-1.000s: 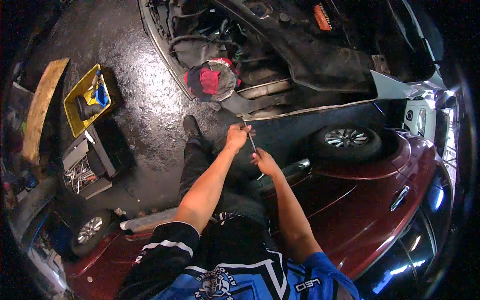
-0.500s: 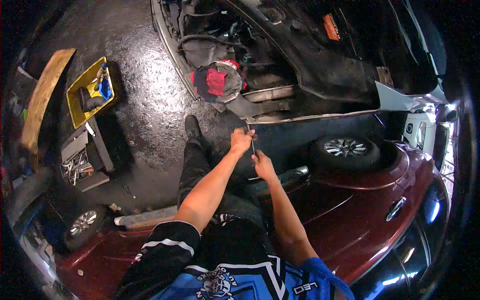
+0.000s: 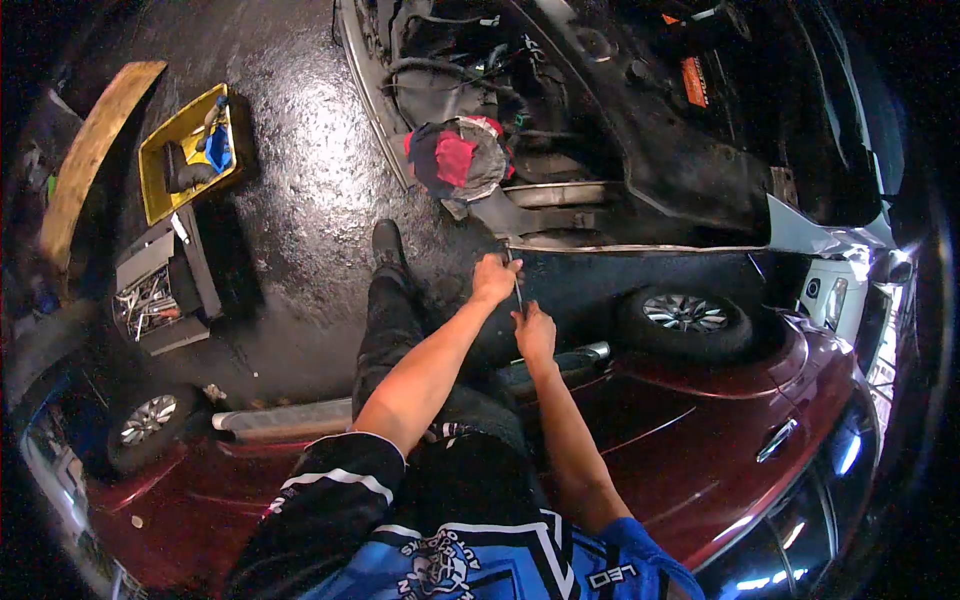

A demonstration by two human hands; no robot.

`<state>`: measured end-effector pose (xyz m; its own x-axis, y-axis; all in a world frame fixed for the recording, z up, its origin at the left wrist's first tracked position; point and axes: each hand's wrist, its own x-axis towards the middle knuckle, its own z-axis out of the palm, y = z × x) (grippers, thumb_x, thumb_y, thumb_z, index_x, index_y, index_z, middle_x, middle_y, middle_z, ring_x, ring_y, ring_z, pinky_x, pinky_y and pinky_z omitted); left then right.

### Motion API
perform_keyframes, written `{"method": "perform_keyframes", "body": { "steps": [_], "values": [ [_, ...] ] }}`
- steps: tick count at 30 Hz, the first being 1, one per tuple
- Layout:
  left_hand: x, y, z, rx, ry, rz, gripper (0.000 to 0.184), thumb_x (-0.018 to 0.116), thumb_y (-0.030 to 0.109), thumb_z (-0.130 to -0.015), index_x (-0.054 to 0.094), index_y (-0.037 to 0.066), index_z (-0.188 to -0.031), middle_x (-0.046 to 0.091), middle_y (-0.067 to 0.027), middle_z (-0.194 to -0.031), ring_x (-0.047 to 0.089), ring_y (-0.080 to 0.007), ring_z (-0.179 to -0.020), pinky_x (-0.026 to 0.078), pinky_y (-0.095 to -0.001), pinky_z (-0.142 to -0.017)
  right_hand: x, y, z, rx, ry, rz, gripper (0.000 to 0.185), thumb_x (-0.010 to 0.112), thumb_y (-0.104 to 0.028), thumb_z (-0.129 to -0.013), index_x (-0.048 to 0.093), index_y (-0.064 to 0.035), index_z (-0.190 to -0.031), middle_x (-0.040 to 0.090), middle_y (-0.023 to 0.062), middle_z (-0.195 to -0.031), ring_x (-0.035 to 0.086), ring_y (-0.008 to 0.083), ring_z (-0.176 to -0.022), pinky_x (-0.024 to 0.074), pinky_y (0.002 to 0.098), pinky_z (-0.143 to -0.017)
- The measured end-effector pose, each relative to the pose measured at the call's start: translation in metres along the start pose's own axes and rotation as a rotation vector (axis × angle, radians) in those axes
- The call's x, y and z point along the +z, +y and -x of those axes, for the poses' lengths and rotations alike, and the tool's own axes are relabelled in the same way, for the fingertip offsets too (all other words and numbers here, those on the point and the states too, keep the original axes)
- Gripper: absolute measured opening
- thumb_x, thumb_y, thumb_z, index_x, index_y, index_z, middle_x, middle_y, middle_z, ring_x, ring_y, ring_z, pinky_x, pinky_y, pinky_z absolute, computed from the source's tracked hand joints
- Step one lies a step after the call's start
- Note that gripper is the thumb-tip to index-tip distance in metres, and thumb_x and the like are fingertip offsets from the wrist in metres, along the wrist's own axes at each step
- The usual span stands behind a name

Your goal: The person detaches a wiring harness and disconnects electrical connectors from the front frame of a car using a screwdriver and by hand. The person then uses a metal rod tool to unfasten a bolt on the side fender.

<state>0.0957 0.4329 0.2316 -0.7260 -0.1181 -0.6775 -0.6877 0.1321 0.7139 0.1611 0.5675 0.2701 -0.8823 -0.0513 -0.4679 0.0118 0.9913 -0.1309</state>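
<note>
A thin, bright metal rod-like tool [image 3: 519,293] runs between my two hands, just below the edge of the open vehicle bay [image 3: 640,247]. My left hand [image 3: 494,279] is closed around its upper end, close to that edge. Lower down and to the right, my right hand [image 3: 536,333] grips the other end with bent fingers. The exact kind of tool is too small and covered to make out. A bundle of red, black and grey cloth [image 3: 458,160] lies on the vehicle, up and left of my hands.
A dark red car [image 3: 640,430] with a silver-spoked wheel [image 3: 686,311] stands close behind and to the right. On the wet-looking floor [image 3: 290,130] at left are a yellow bin [image 3: 151,188], a toolbox of metal tools [image 3: 190,330] and a wooden plank [image 3: 95,160].
The view has shifted slightly, so the vehicle and cloth appear farther right. Both hands stay on the metal tool, with little visible movement against the vehicle edge.
</note>
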Motion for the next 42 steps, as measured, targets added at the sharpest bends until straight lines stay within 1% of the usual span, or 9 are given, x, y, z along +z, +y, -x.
{"method": "perform_keyframes", "body": {
  "steps": [3, 6, 12, 13, 18, 27, 33, 36, 42],
  "values": [
    [-0.005, 0.000, -0.001, -0.024, -0.068, 0.131, 0.040, 0.071, 0.033, -0.090, 0.069, -0.006, -0.085, 0.072, -0.0184, -0.075, 0.072, -0.0277, -0.072, 0.054, -0.0405, -0.070, 0.013, 0.020, -0.009, 0.049, -0.234, -0.674, 0.034, 0.059, -0.020, -0.098, 0.059, 0.0077, -0.118, 0.071, 0.0224, -0.094, 0.071, 0.0275, -0.077, 0.0557, 0.0385, -0.069],
    [-0.027, 0.016, 0.009, -0.009, -0.119, 0.084, 0.043, 0.070, 0.033, -0.091, 0.065, -0.007, -0.078, 0.067, -0.0199, -0.072, 0.069, -0.0290, -0.073, 0.051, -0.0424, -0.069, 0.030, 0.041, -0.022, 0.077, -0.461, -0.914, 0.033, 0.056, -0.019, -0.101, 0.058, 0.0096, -0.117, 0.070, 0.0212, -0.102, 0.070, 0.0198, -0.080, 0.0554, 0.0328, -0.070],
    [-0.003, -0.016, -0.013, -0.096, -0.290, 0.645, 0.041, 0.072, 0.031, -0.091, 0.063, -0.007, -0.077, 0.064, -0.0145, -0.070, 0.072, -0.0224, -0.081, 0.053, -0.0396, -0.068, 0.004, 0.009, -0.002, -0.010, -0.115, -0.217, 0.023, 0.058, -0.018, -0.098, 0.065, 0.0016, -0.107, 0.071, 0.0192, -0.079, 0.071, 0.0337, -0.072, 0.0553, 0.0424, -0.067],
    [-0.002, -0.013, -0.012, -0.064, -0.218, 0.502, 0.039, 0.072, 0.029, -0.091, 0.064, -0.007, -0.078, 0.064, -0.0138, -0.070, 0.072, -0.0218, -0.080, 0.053, -0.0387, -0.068, 0.001, 0.004, 0.002, -0.009, -0.035, -0.032, 0.022, 0.058, -0.019, -0.098, 0.066, 0.0004, -0.106, 0.070, 0.0203, -0.077, 0.070, 0.0376, -0.072, 0.0550, 0.0446, -0.067],
    [-0.022, 0.036, 0.016, -0.100, -0.103, 0.134, 0.027, 0.059, 0.015, -0.098, 0.068, -0.011, -0.096, 0.074, -0.0195, -0.087, 0.073, -0.0250, -0.081, 0.057, -0.0330, -0.075, 0.022, 0.013, -0.003, -0.045, -0.006, -0.364, 0.027, 0.060, -0.023, -0.095, 0.065, 0.0007, -0.107, 0.069, 0.0253, -0.089, 0.067, 0.0448, -0.086, 0.0531, 0.0487, -0.074],
    [-0.015, -0.002, 0.000, -0.007, -0.203, 0.516, 0.027, 0.060, 0.016, -0.099, 0.066, -0.010, -0.100, 0.072, -0.0151, -0.092, 0.073, -0.0229, -0.079, 0.058, -0.0348, -0.071, 0.012, 0.021, -0.010, -0.036, -0.171, -0.522, 0.017, 0.064, -0.017, -0.092, 0.067, -0.0010, -0.099, 0.070, 0.0222, -0.090, 0.067, 0.0429, -0.089, 0.0521, 0.0478, -0.075],
    [-0.021, 0.029, 0.022, -0.069, 0.018, -0.039, 0.040, 0.071, 0.036, -0.089, 0.071, -0.004, -0.091, 0.071, -0.0222, -0.085, 0.071, -0.0358, -0.088, 0.052, -0.0440, -0.079, 0.013, 0.008, -0.002, 0.000, -0.052, -0.368, 0.019, 0.063, -0.016, -0.092, 0.064, 0.0007, -0.101, 0.069, 0.0242, -0.093, 0.065, 0.0452, -0.089, 0.0512, 0.0493, -0.076],
    [-0.010, 0.025, 0.016, -0.025, 0.123, -0.110, 0.029, 0.069, 0.028, -0.090, 0.074, 0.000, -0.084, 0.073, -0.0123, -0.071, 0.073, -0.0238, -0.075, 0.055, -0.0361, -0.075, 0.002, 0.005, 0.003, 0.006, -0.047, -0.358, 0.020, 0.061, -0.015, -0.093, 0.062, 0.0013, -0.104, 0.069, 0.0244, -0.096, 0.065, 0.0458, -0.090, 0.0516, 0.0499, -0.077],
    [-0.020, 0.010, -0.002, -0.018, -0.082, -0.161, 0.031, 0.065, 0.025, -0.093, 0.071, -0.005, -0.086, 0.075, -0.0158, -0.084, 0.074, -0.0264, -0.081, 0.055, -0.0375, -0.077, 0.017, 0.023, -0.012, 0.008, -0.284, -0.704, 0.028, 0.062, -0.019, -0.095, 0.061, 0.0048, -0.111, 0.070, 0.0251, -0.098, 0.069, 0.0394, -0.092, 0.0533, 0.0448, -0.079]
  ]
}}
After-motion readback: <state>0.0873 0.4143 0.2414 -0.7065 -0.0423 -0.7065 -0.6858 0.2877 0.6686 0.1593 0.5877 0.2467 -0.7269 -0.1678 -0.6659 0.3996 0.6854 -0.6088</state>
